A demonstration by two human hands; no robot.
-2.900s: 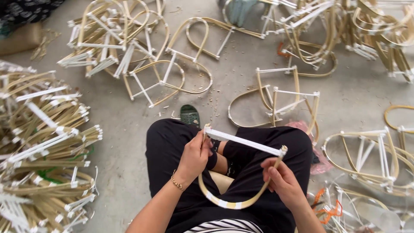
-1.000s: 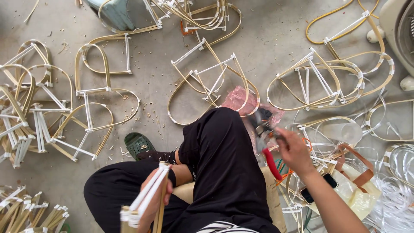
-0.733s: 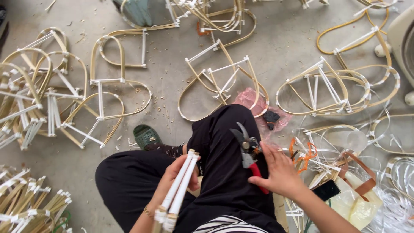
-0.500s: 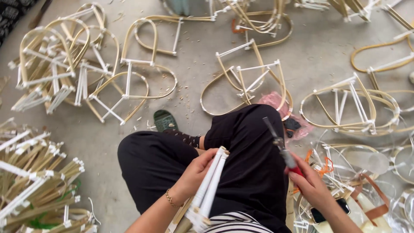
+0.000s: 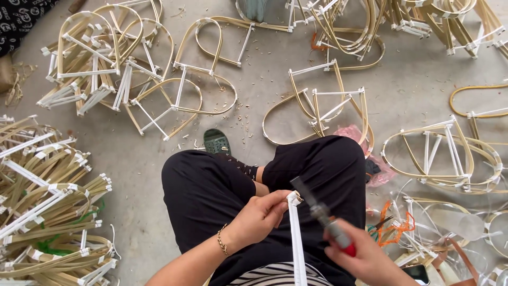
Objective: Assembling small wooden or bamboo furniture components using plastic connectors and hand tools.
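The person sits on the grey floor (image 5: 148, 159) with legs in black trousers (image 5: 211, 196), and both hands work above the lap. The left hand (image 5: 260, 216) is closed around the top end of a white strip (image 5: 296, 238), which runs from the fingers down toward the body. The right hand (image 5: 365, 259) is just right of this strip and grips the red handle of a metal tool (image 5: 320, 212); the tool's tip is touching or very near the strip's top end. A green sandal (image 5: 216, 142) lies on the floor beyond the knees. Bent cane frames (image 5: 323, 106) lie on the floor around the lap, and a stacked pile of frames (image 5: 47, 206) is far left of it.
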